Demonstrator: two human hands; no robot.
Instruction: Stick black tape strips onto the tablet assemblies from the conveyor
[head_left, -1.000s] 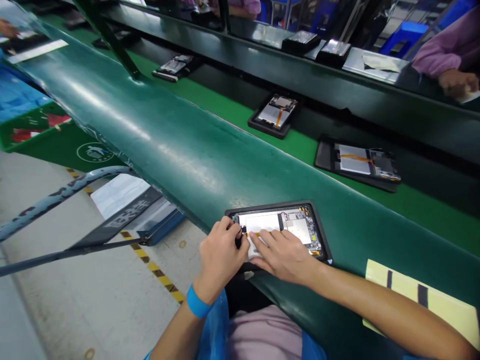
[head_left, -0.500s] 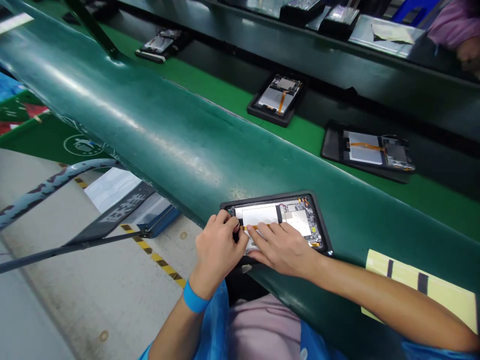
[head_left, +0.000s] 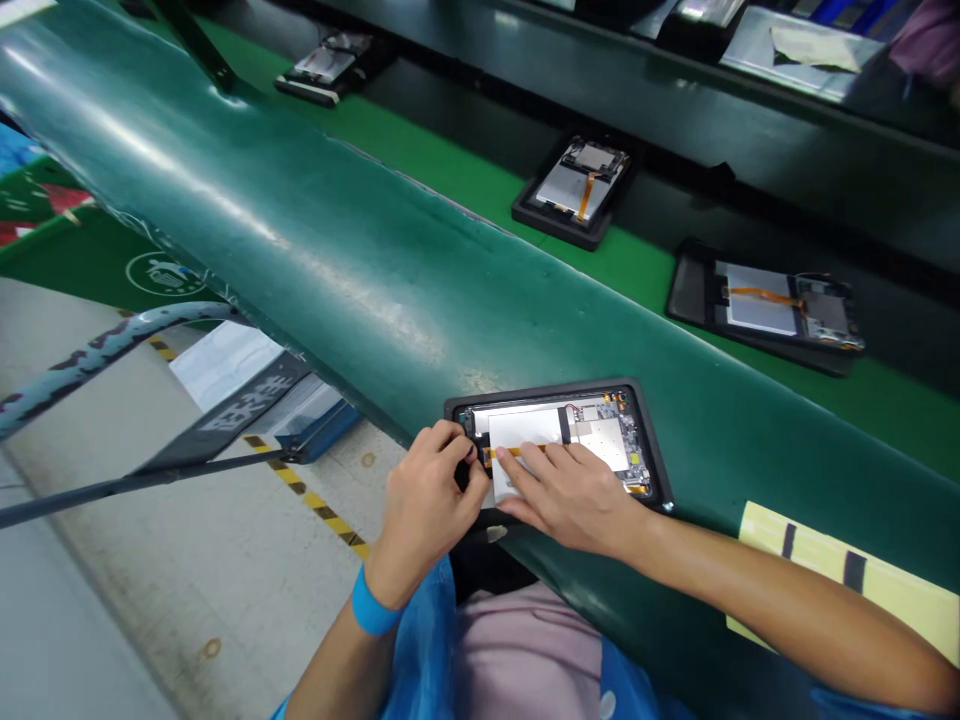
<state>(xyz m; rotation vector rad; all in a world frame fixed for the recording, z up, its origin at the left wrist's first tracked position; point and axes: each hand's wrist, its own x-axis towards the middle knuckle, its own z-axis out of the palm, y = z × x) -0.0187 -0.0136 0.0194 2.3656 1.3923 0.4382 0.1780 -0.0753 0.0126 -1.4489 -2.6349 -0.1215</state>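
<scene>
Left hand (head_left: 427, 505): fingers drawn together at the left end of an orange cable (head_left: 501, 452); grip not discernible. Tablet (head_left: 592, 432), its back off, showed a black frame, white panel and circuit board, and lay at the counter's (head_left: 360, 290) near edge. Right hand (head_left: 576, 498): fingers spread flat, pressing the panel.

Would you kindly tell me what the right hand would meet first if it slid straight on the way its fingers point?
Most likely the left hand, whose fingertips sit at the left end of the open tablet, just ahead of the right hand; depth is unclear.
</scene>
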